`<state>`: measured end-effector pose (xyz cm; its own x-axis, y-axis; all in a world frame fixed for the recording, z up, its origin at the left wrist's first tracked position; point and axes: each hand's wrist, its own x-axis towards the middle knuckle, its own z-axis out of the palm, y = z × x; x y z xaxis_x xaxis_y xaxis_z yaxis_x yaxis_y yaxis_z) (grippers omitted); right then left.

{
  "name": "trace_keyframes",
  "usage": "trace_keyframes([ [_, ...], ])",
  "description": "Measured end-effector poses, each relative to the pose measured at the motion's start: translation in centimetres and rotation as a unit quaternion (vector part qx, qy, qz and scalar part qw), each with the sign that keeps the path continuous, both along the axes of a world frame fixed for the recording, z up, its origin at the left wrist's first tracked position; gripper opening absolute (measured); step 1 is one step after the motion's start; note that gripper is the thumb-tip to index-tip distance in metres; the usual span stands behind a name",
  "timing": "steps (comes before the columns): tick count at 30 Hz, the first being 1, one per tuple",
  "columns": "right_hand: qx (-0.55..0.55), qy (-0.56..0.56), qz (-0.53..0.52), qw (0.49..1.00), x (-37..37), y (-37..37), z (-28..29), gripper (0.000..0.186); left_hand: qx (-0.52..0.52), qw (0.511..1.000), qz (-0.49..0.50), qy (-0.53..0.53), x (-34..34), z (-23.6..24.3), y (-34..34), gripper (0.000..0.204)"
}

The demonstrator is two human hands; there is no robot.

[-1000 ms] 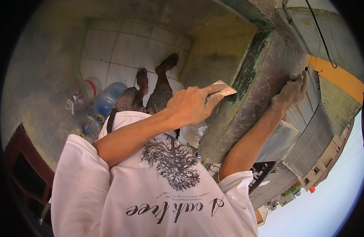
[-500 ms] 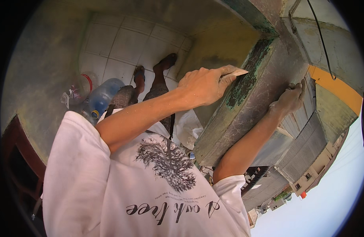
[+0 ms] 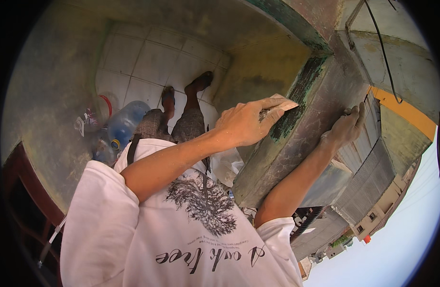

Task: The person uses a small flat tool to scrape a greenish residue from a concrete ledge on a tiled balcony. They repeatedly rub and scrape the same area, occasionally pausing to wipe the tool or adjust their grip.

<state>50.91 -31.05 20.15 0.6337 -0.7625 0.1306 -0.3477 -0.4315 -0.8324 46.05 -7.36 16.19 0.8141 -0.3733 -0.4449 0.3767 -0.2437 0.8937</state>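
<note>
My left hand (image 3: 246,122) is closed around a flat, pale piece like folded sandpaper (image 3: 283,102). Its pointed corner meets the dark, green-flecked strip (image 3: 301,93) of worn paint along the inner edge of a wall ledge (image 3: 303,129). Fingers and thumb cover the rest of the piece. Across the ledge, my right hand (image 3: 345,126) rests at the outer edge, its dusty fingers stretched out and holding nothing. My right forearm runs along the ledge's outer side.
Below on the left stand a blue-tinted water bottle (image 3: 126,122) and a clear plastic container (image 3: 101,107) with a red rim. My feet are on white floor tiles (image 3: 148,62). A black cable (image 3: 385,52) hangs at upper right. Beyond the ledge lie roofs (image 3: 356,179) and an open drop.
My left hand has drawn slightly back toward me along the worn strip, still gripping the flat piece. My right hand stays at the ledge's outer edge. The whole view has shifted a little.
</note>
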Motion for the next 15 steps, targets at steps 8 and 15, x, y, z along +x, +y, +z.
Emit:
trace_keyframes([
  [8,-0.003,0.006,-0.005,1.000,-0.1,0.6,-0.1,0.051,-0.174,0.974,0.078,0.118,5.5,-3.6,-1.3,0.060],
  [15,-0.001,0.012,0.008,1.000,-0.2,1.7,0.7,0.049,-0.139,0.972,0.045,0.185,7.3,-1.3,-0.5,0.075],
])
